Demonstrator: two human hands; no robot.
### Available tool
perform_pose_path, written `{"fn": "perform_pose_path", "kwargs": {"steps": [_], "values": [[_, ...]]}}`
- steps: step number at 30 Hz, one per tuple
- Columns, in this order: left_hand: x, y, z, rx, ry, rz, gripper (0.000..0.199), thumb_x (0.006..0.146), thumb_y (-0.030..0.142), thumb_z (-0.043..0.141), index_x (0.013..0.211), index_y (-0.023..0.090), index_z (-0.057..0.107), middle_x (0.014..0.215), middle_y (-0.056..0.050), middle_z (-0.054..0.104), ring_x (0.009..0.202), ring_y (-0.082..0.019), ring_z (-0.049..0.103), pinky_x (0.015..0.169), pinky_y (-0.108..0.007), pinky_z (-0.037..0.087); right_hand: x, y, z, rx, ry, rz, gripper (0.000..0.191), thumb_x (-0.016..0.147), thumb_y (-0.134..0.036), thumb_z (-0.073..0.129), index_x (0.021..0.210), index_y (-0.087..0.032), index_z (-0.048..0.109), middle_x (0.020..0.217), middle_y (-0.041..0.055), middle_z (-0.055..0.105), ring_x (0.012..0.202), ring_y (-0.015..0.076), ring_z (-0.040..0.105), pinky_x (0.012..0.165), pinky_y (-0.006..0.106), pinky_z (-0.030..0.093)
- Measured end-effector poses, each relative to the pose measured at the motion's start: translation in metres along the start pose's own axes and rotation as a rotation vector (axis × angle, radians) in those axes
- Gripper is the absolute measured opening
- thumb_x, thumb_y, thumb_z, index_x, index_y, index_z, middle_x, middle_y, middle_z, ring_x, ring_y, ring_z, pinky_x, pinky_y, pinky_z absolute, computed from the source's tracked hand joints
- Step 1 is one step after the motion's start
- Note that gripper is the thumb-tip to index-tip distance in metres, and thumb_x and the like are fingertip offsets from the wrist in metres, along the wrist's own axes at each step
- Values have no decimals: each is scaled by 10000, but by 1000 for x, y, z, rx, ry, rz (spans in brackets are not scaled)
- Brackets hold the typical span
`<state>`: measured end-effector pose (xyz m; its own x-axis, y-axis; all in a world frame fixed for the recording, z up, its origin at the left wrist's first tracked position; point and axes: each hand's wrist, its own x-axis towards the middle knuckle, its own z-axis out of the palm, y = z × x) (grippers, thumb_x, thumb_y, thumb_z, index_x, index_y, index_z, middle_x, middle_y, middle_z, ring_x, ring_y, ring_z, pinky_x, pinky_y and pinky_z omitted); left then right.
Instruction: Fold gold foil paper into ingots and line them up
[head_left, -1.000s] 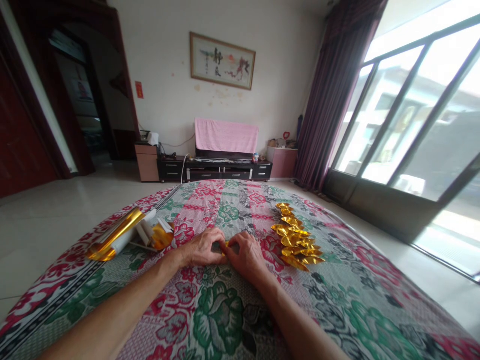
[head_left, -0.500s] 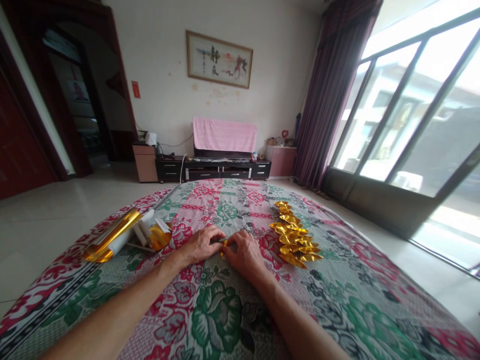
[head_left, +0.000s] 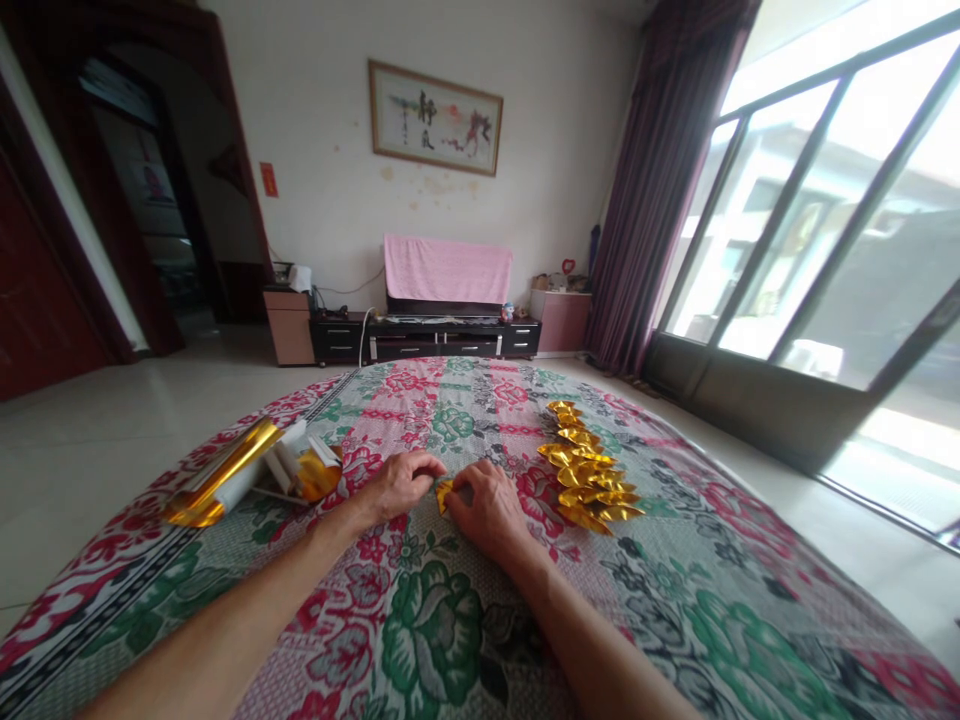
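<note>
Foil (head_left: 442,496) between hands, over cloth (head_left: 431,640) — pinched in right hand (head_left: 489,508), fingers curled in. Left hand (head_left: 401,485) just beside, loosely curled; any grip, cannot tell. Light, even pinch seems best: thin foil likely creases easily. Gold pieces (head_left: 587,468) lie right, roll (head_left: 229,472) left. Much of foil hidden by right hand; folds too small to read.

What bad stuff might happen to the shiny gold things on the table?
The small gold piece pinched in the right hand looks thin, so squeezing too hard might crumple it. The pointy gold shapes lie crowded together just past that hand, so a bump could bend or scatter them. And the gold roll lies toward the table's left side, so a knock might send it off.
</note>
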<state>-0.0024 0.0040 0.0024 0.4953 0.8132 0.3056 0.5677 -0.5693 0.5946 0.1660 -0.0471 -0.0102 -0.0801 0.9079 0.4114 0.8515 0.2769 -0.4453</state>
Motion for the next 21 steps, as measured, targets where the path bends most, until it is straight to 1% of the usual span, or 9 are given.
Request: {"fn": "perform_pose_path", "kwargs": {"steps": [3, 6, 9, 12, 14, 17, 21], "values": [[-4, 4, -5, 31, -56, 44, 176, 702, 222, 559, 849, 160, 633, 802, -12, 636, 742, -129, 571, 684, -217, 446, 0, 1, 1, 12, 8, -2, 133, 754, -322, 610, 824, -215, 645, 899, 30, 577, 848, 171, 499, 751, 276, 333], [-6, 7, -7, 133, -99, 137, 288, 615, 324, 679, 849, 166, 624, 825, -22, 604, 794, -159, 555, 716, -246, 441, 0, 2, 1, 24, 12, -8, 132, 753, -322, 617, 819, -214, 653, 890, 34, 582, 855, 172, 503, 767, 275, 337], [-6, 8, -6, 178, -101, 172, 322, 605, 325, 691, 879, 171, 617, 858, -32, 594, 844, -180, 550, 757, -270, 436, 1, 1, 1, 21, 21, -10, 131, 757, -324, 609, 812, -216, 660, 877, 37, 588, 845, 174, 511, 767, 277, 346], [-5, 7, -5, 190, -92, 184, 277, 648, 318, 661, 880, 174, 618, 848, -33, 589, 837, -178, 550, 752, -271, 436, 1, 1, -1, 31, 27, -18, 127, 762, -312, 594, 807, -220, 670, 866, 38, 597, 834, 173, 521, 753, 271, 359], [-5, 5, -5, 190, -93, 205, 240, 667, 303, 650, 870, 178, 622, 845, -30, 587, 831, -171, 549, 752, -267, 435, 1, 2, -2, 39, 29, -40, 120, 769, -274, 571, 792, -220, 676, 853, 37, 604, 826, 168, 529, 752, 264, 365], [-4, 2, -6, 191, -94, 249, 217, 663, 272, 659, 859, 183, 629, 853, -25, 590, 835, -163, 549, 779, -265, 432, 2, 4, -3, 40, 27, -67, 135, 757, -203, 550, 779, -219, 681, 843, 36, 617, 833, 163, 538, 774, 260, 371], [-4, -1, -6, 201, -78, 299, 158, 693, 297, 652, 810, 191, 636, 880, -29, 590, 865, -163, 547, 822, -272, 425, 3, 6, -3, 57, 28, -77, 156, 743, -187, 548, 809, -223, 685, 878, 38, 629, 857, 166, 543, 799, 259, 377]]}}
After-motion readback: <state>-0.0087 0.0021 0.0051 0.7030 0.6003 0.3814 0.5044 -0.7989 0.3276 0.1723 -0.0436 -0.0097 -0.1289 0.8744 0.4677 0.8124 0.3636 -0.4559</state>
